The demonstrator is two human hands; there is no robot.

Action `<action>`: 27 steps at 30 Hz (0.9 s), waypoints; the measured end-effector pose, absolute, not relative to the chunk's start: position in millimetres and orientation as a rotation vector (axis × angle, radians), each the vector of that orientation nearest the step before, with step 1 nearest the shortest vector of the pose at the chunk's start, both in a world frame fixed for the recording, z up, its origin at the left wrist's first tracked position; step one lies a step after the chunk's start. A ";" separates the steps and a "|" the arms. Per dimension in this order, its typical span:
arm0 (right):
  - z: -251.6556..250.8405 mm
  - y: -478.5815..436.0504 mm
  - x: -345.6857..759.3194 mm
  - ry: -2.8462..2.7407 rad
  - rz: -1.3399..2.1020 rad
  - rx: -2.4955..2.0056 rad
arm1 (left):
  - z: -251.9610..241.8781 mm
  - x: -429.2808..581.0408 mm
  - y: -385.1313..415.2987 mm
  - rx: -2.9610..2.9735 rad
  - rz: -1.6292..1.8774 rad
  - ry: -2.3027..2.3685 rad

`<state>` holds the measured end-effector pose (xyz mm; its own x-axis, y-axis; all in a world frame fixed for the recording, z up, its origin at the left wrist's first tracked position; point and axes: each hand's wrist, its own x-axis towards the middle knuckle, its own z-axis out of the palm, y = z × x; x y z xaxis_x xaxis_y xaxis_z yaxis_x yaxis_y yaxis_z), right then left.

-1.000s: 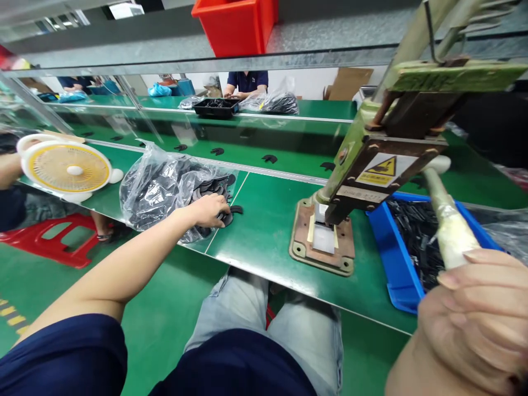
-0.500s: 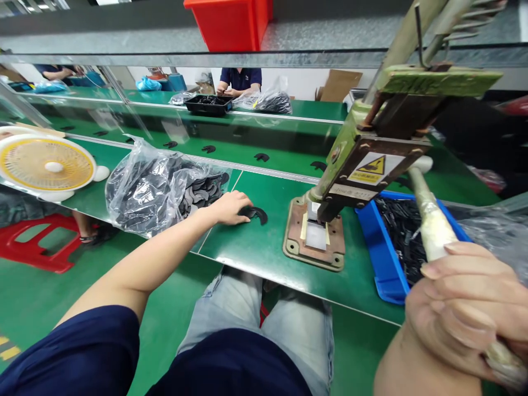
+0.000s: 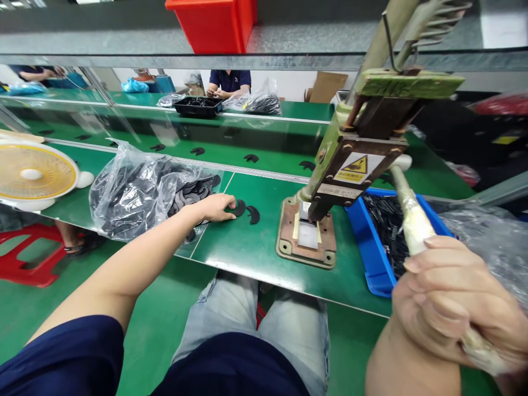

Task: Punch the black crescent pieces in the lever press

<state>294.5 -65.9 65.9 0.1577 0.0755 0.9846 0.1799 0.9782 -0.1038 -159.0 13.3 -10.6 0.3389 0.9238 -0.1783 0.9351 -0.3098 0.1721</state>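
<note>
Two curved black pieces (image 3: 253, 215) lie out on our green bench (image 3: 241, 250), between the plastic bag (image 3: 127, 192) and the press (image 3: 350, 170); many more wait in the bag. Both look flat, dark and crescent-like. Our left hand (image 3: 218, 208) touches one, though we cannot tell whether it pinches; our right hand (image 3: 449, 291) wraps around the lever (image 3: 410, 217).

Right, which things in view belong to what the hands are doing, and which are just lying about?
Likely part of the job:
left hand, touching a dark curved piece
second curved piece beside it
plastic bag of similar pieces
right hand, gripping the lever
press

Apparently just nearby:
fan
red bin
cardboard
</note>
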 end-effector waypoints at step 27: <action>73.1 -75.0 287.3 -1.437 -0.053 -0.252 | 1.4 -87.5 46.4 2.418 -0.200 1.383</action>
<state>287.3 -75.0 73.1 0.1369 0.1155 0.9838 0.1871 0.9723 -0.1402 -87.5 46.4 1.4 0.5144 0.8071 -0.2898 0.8562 -0.4640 0.2272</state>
